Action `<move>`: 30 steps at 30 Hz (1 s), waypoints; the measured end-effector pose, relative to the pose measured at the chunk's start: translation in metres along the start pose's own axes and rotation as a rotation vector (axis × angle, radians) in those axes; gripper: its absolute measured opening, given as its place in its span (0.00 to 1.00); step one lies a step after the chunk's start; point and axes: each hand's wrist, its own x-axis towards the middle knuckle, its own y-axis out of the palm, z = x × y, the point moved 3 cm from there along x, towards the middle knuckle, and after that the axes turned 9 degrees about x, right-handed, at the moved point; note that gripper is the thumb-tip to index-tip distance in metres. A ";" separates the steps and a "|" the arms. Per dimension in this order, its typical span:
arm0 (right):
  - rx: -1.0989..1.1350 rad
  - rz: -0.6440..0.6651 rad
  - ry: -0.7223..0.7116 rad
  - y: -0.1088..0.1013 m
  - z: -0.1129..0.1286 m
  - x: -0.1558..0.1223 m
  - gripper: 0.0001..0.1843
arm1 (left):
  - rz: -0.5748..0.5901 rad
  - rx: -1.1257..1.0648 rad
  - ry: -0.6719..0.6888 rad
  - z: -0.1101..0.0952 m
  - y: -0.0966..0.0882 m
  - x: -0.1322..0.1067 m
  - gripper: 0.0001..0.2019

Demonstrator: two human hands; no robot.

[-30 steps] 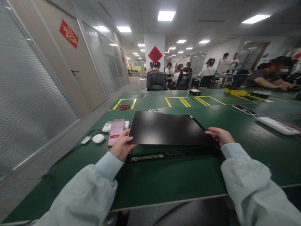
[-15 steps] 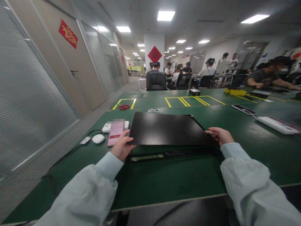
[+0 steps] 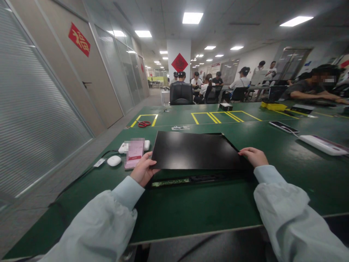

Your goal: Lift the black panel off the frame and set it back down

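A glossy black display panel [image 3: 195, 151] lies tilted over a black frame, its near edge raised off the table. Below that edge a green circuit board strip [image 3: 171, 182] and dark parts of the frame [image 3: 209, 178] show. My left hand [image 3: 143, 170] grips the panel's near left corner, thumb on top and fingers beneath. At the right edge, my right hand [image 3: 254, 156] pinches the panel with its fingertips; whether they also touch the frame is hidden. The frame's far right corner [image 3: 223, 134] sticks out past the panel.
On the green table [image 3: 201, 211], a phone [image 3: 135, 153] and a white round device [image 3: 113, 161] lie to the left. Red-handled scissors [image 3: 144, 124] and small pale pieces [image 3: 180, 127] are farther back. A phone [image 3: 283, 127] and white power bank [image 3: 321, 145] sit right. People work beyond.
The panel has come slightly nearer and to the right, with its left corner in my left hand. My right hand has shifted a little left along with its sleeve.
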 end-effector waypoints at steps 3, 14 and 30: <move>-0.101 0.024 0.085 -0.001 0.010 -0.006 0.08 | 0.008 0.000 -0.001 0.002 0.000 0.000 0.22; -0.242 0.088 0.039 0.001 0.026 -0.013 0.06 | 0.000 -0.021 -0.014 0.004 -0.002 0.001 0.24; -0.270 0.069 0.021 0.003 0.023 -0.013 0.08 | 0.010 0.020 -0.042 0.005 0.000 -0.002 0.22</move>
